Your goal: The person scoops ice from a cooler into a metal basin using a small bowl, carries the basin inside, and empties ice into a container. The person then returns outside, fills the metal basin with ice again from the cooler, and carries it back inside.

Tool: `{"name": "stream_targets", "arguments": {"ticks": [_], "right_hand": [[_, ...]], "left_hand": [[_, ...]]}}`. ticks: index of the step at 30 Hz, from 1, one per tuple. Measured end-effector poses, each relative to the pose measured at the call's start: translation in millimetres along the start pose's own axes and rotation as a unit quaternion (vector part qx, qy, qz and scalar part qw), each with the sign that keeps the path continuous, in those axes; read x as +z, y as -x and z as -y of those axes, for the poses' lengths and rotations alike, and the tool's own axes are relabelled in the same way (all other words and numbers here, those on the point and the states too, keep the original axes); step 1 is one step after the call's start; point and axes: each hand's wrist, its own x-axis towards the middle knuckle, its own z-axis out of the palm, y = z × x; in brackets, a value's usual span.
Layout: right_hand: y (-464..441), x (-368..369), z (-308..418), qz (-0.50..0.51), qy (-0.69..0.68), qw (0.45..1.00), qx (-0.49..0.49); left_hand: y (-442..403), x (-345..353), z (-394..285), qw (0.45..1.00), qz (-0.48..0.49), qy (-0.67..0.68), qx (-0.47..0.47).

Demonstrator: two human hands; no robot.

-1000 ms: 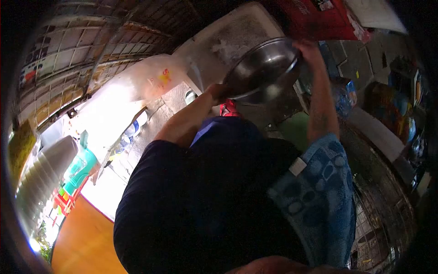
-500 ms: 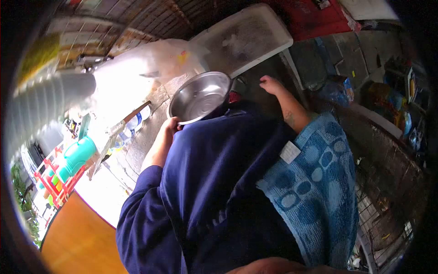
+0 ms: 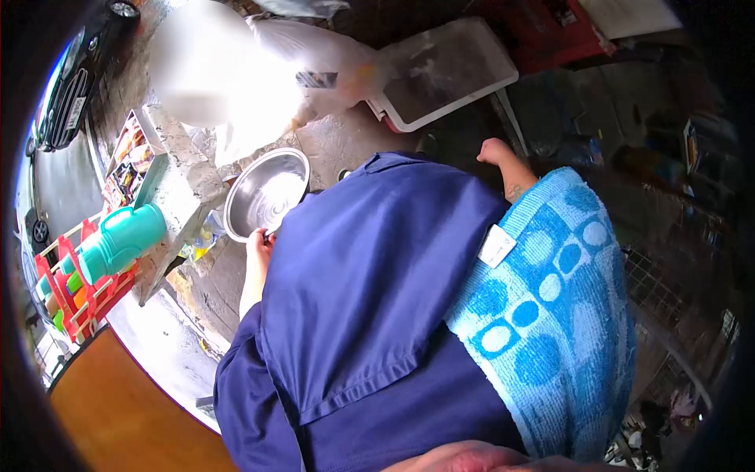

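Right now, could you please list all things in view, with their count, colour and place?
Steel bowl: one, silver, left of centre
Plastic bag: at least one, whitish, beyond bowl
Tray: one, white rim, top centre
Rack: one, red, left
Jug: one, turquoise, in rack
Box: one, pale, above jug
Tabletop: one, orange, lower left
Car: at least one, dark, upper left
Towel: one, blue patterned, right
Clutter: count unclear, dark, far right
Garment: one, navy, centre
Left hand: one, bare, gripping bowl rim
Right hand: one, bare, held out, looks closed
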Motion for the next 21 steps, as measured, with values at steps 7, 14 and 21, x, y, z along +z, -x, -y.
{"name": "stream_targets", "arguments": {"ticks": [7,14,21], "right_hand": [[4.9,-3.1,46.0,-0.046,-0.070,0.996,-0.034],[32.7,-35.6,86.5,-0.051,-0.072,0.996,-0.032],[21.8,-39.4,64.1,-0.015,-0.088,0.995,-0.042]], "left_hand": [[-34.0,-53.4,2.6,0.999,-0.010,-0.046,-0.013],[-62.0,-85.0,-4.0,0.994,-0.026,-0.108,-0.014],[-75.7,-58.6,-2.6,0.976,-0.073,-0.205,0.033]]}}
